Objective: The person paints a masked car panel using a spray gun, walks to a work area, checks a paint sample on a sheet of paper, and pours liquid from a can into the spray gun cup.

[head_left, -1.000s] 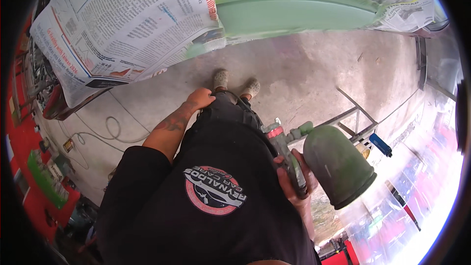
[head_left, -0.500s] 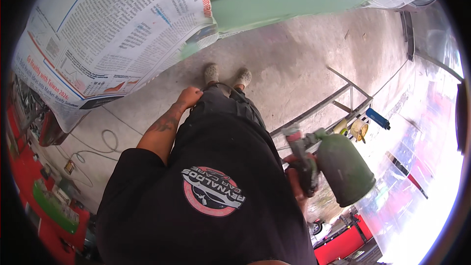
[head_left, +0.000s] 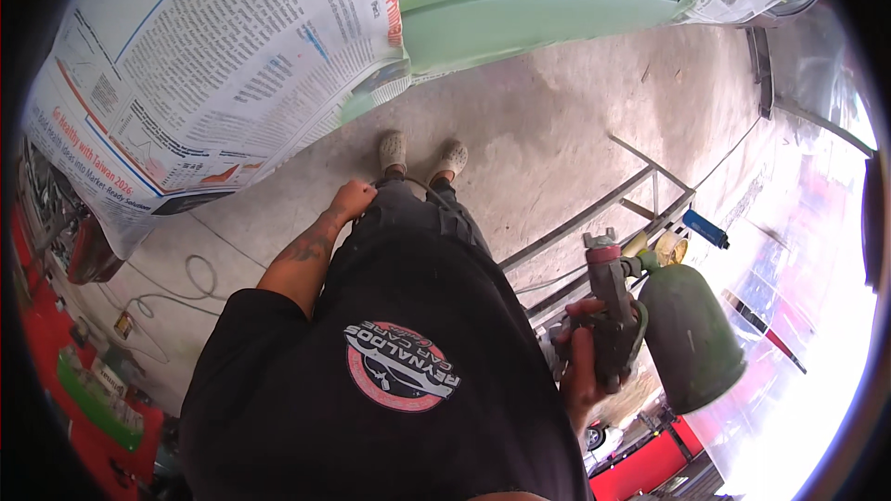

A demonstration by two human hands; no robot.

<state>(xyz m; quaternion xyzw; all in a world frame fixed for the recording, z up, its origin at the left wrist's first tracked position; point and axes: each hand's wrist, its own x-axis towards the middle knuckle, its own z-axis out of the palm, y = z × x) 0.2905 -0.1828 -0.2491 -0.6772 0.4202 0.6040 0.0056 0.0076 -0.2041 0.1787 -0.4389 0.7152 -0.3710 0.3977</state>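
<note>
My right hand point(head_left: 583, 362) is wrapped round the handle of a spray gun point(head_left: 611, 306), with a finger at its trigger. The gun has a reddish collar near its top. A large paint cup point(head_left: 691, 339), coated in dull green, hangs off its side, tilted. My left hand point(head_left: 355, 199) is closed in front of my thighs. A thin dark hose point(head_left: 445, 199) seems to run from it across my legs; its fingers are partly hidden. Ahead is a pale green painted panel point(head_left: 548, 23), bordered by newspaper masking point(head_left: 223, 65); both hands are apart from it.
A metal frame stand point(head_left: 580, 223) is at the right, with a blue cylinder point(head_left: 707, 228) and a round yellowish container point(head_left: 670, 248) beside it. A hose point(head_left: 200, 278) lies looped on the concrete floor point(head_left: 575, 121) at left. Plastic sheeting point(head_left: 789, 269) hangs at far right.
My right hand has moved to the right with the spray gun, which now stands more upright and shows more clearly. My left hand has shifted only slightly. The panel looks the same.
</note>
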